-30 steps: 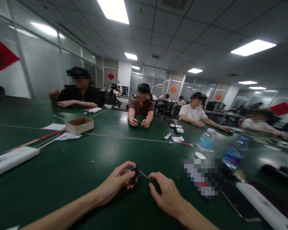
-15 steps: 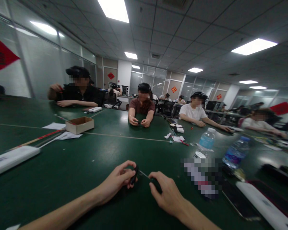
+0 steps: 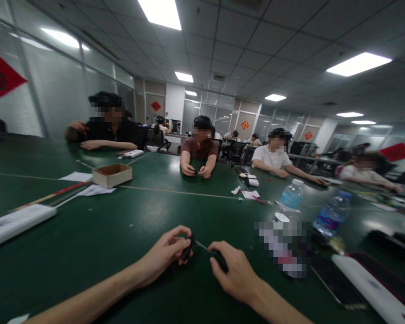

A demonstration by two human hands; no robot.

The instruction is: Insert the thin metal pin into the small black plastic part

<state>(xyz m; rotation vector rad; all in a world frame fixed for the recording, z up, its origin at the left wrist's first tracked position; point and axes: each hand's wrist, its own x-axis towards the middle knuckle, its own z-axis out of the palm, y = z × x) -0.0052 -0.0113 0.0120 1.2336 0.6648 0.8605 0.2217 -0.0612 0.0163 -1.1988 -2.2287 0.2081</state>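
Your left hand point(image 3: 162, 254) is pinched shut on a small black piece point(image 3: 188, 247), low over the green table point(image 3: 114, 234). Your right hand point(image 3: 234, 270) grips the other end of a thin wire point(image 3: 202, 246) running from that piece. Open surface lies left and ahead — the right side is crowded. Counted: two water bottles point(image 3: 290, 196) point(image 3: 330, 215), one phone point(image 3: 334, 281), one cardboard box point(image 3: 112, 174) — and four people point(image 3: 200, 150) seated along the far side.
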